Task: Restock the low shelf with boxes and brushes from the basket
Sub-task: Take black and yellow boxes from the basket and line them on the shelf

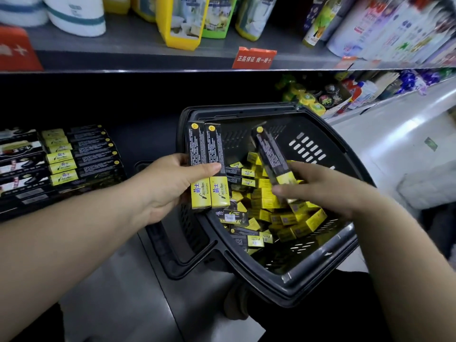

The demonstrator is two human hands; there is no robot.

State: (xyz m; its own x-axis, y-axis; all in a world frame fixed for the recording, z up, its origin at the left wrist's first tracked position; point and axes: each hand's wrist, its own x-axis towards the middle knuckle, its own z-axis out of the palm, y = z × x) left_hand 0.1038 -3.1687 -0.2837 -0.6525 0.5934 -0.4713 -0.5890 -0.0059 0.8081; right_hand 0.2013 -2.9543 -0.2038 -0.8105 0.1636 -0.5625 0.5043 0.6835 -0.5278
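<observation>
Reaching in from the lower edge, both bare forearms extend over a black plastic basket [318, 257] that sits tilted on the floor in front of the shelving. The left hand [170, 186] is closed around two long black-and-yellow boxes [207, 166], held side by side and upright over the basket's left rim, thumb pressed across their fronts. The right hand [318, 191] grips a third box [274, 156] of the same kind, tilted, above the basket interior. Loose boxes [266, 213] of this type lie heaped inside the basket. Beyond the left hand, the low shelf [138, 134] carries stocked boxes [81, 156] laid flat in rows at its left end. Above it, an upper shelf [138, 43] holds paper rolls [74, 13], pouches and a red label [254, 58].
</observation>
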